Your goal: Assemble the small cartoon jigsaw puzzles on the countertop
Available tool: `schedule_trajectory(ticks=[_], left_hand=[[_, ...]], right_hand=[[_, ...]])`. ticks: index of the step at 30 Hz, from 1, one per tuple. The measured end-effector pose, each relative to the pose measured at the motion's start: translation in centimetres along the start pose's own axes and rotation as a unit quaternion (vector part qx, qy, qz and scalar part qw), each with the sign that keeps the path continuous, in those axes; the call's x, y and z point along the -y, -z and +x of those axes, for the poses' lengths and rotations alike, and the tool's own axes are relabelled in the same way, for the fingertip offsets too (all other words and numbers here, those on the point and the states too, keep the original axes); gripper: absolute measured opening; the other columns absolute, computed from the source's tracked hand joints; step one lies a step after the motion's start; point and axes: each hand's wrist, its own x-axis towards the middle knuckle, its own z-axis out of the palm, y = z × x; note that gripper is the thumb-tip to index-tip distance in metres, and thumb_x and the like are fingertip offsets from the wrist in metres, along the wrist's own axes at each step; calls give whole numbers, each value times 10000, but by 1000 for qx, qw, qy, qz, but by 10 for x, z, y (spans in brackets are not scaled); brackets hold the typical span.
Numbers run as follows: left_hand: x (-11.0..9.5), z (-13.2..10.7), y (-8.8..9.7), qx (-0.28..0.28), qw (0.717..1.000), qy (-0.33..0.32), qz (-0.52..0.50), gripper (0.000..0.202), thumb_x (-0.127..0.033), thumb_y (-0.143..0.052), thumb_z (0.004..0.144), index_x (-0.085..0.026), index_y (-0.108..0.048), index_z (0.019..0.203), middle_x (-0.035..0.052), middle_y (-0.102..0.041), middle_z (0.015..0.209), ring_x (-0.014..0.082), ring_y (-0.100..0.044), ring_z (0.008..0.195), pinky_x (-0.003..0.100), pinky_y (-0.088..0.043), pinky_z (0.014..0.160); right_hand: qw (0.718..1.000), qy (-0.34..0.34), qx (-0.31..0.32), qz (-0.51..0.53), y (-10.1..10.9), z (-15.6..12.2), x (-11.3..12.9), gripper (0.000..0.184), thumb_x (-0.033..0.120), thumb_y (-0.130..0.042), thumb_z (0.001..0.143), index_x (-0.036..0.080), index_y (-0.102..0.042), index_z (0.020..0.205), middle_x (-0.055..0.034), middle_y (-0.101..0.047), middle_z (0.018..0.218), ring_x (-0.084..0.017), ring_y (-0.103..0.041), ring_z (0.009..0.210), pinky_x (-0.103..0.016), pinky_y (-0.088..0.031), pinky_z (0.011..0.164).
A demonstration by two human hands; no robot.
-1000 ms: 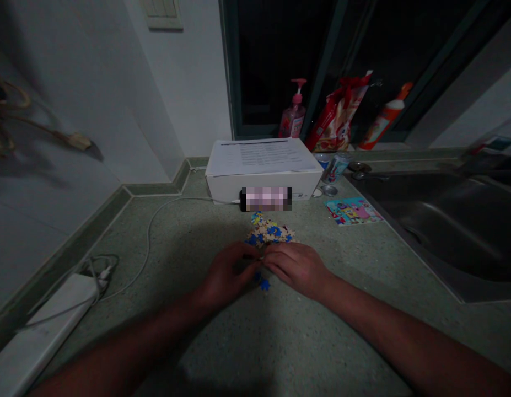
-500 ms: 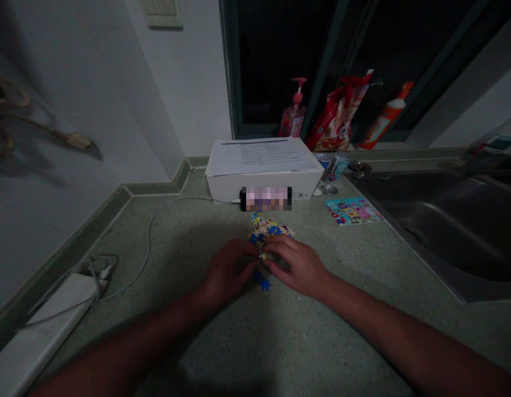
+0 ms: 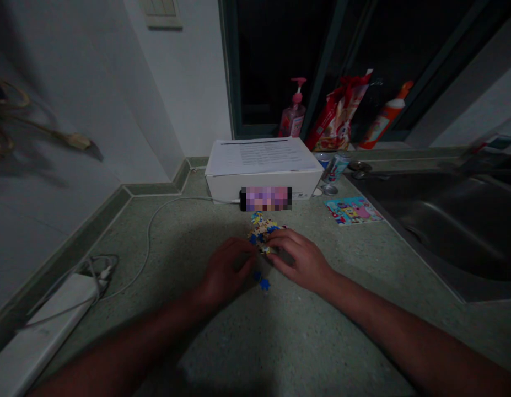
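My right hand (image 3: 300, 258) pinches a small pale-yellow jigsaw puzzle piece (image 3: 265, 250) between thumb and fingertips, just in front of a loose pile of jigsaw pieces (image 3: 263, 226). Facing it, a short gap to the left, is my left hand (image 3: 228, 267). Its fingers are curled, with the thumb close to the fingertips; whatever is between them is hidden. Two blue jigsaw pieces (image 3: 265, 284) lie on the counter below the fingertips. The pile mixes tan, blue and yellow pieces, partly covered by my right fingers.
Behind the pile a phone (image 3: 243, 200) leans against a white box (image 3: 222, 184), its cable running left to a power strip (image 3: 60, 314). A colourful picture card (image 3: 354, 210) lies by the sink (image 3: 441, 275). A can (image 3: 337, 168) stands near the box.
My right hand has drawn the pale-yellow piece slightly up and away from my left fingertips. My left hand has barely moved.
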Motion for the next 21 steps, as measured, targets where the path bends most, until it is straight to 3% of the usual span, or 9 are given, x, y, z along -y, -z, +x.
schedule_trajectory(ticks=[7,12,21], left_hand=[[3,-2,-1,3,1000,-2,2,76,-265,-671,985,-313,-712,1027,64,-798,1028,287,-777,958,522,-702,854],[5,-2,-2,8,1000,-14,2,82,-274,-674,999,-332,-702,1050,63,-798,1035,284,-781,963,529,-704,859],[3,-3,-1,21,1000,-10,7,94,-253,-661,997,-312,-704,1057,72,-795,1040,286,-782,970,536,-708,862]], right_hand=[[985,-144,-41,-89,25,8,-44,160,306,-612,1029,241,-742,1095,-133,-760,1186,-322,-737,1131,-514,-613,998],[957,-224,-7,-185,40,4,-80,223,313,-604,1018,189,-780,1074,-166,-762,1179,-352,-722,1131,-505,-586,1011],[931,-257,58,-251,40,3,-83,235,239,-617,1006,160,-825,1085,-201,-762,1220,-372,-729,1138,-489,-589,990]])
